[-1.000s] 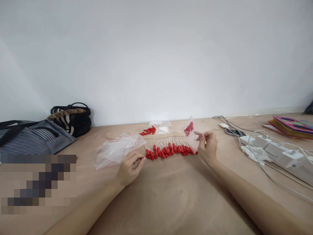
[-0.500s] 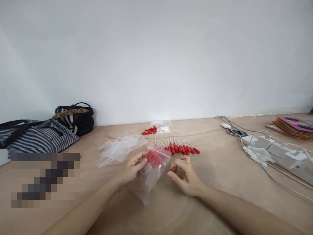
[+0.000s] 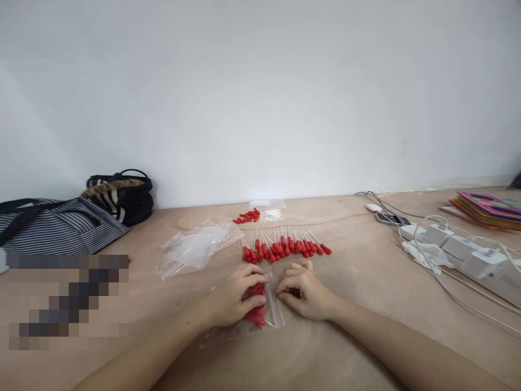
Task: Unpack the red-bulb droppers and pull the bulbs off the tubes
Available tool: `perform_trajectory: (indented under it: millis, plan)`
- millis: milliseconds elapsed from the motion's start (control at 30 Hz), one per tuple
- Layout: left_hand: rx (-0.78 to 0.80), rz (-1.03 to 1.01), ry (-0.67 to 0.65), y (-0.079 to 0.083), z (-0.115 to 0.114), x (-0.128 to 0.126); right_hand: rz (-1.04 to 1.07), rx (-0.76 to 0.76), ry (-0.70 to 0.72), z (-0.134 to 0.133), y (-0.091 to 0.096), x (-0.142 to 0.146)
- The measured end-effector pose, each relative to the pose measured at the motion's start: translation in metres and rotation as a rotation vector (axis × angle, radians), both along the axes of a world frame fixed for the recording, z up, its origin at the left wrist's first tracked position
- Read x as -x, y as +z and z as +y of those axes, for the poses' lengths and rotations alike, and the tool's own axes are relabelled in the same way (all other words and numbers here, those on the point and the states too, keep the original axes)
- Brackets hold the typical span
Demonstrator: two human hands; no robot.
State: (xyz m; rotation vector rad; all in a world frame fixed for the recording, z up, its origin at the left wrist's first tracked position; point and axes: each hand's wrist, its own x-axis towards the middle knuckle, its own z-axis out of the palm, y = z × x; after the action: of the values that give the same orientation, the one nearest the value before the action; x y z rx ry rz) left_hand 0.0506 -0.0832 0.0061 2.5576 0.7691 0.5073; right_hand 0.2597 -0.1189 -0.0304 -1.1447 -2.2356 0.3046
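A clear zip-lock bag [image 3: 275,307] with red pieces [image 3: 257,315] inside lies on the table, its zip edge facing right. Over its filled part rests my left hand [image 3: 240,296], thumb and fingers closed about the red pieces through the plastic. My right hand [image 3: 303,293] is curled at the zip edge, with thumb and forefinger pinched together on it; the fingertips partly hide the contact. Just beyond both hands, pale thin sticks with red tips [image 3: 287,248] lie in a fanned row.
Flat clear bags [image 3: 199,247] lie at the left. Farther back are small red pieces [image 3: 247,216] and a clear packet with white sticks [image 3: 272,212]. A striped bag [image 3: 65,228] and a black bag [image 3: 134,198] stand left; a power strip [image 3: 459,252] with cables lies right.
The zip-lock bag has come down from the air onto the table and turned, its zip edge now to the right. My left hand moved over it; my right fingers closed at its edge.
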Motion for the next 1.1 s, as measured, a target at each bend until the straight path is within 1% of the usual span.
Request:
perform_trajectory:
  millis: [100, 200, 433, 500, 633, 667, 733, 800, 900, 1100]
  plan:
    - [0.011, 0.011, -0.007, -0.006, -0.002, -0.005, 0.001, 0.005, 0.018, -0.001, 0.000, 0.000]
    - [-0.006, 0.033, -0.015, -0.009, 0.000, -0.007, 0.008, -0.012, 0.036, -0.002, 0.000, 0.002]
    - [-0.099, 0.032, -0.086, -0.001, 0.013, -0.018, -0.045, -0.119, 0.043, -0.003, -0.002, 0.005]
    - [-0.212, 0.052, -0.150, 0.000, 0.018, -0.019, -0.058, -0.164, 0.041, -0.003, -0.002, 0.005]
    - [-0.550, 0.108, -0.327, -0.008, 0.023, -0.018, -0.047, -0.296, 0.055, 0.000, -0.004, 0.003]
    - [-0.606, 0.109, -0.354, -0.010, 0.024, -0.018, -0.032, -0.332, 0.069, 0.001, -0.005, 0.003]
    - [-0.664, 0.091, -0.384, -0.014, 0.024, -0.017, -0.007, -0.392, 0.108, 0.003, -0.007, 0.002]
    - [-0.674, 0.051, -0.394, -0.016, 0.023, -0.017, 0.000, -0.422, 0.147, 0.005, -0.009, 0.002]
    - [-0.648, -0.003, -0.385, -0.015, 0.023, -0.016, 0.001, -0.428, 0.185, 0.006, -0.009, 0.001]
    - [-0.584, -0.064, -0.351, -0.014, 0.022, -0.015, -0.010, -0.464, 0.215, 0.006, -0.010, 0.004]
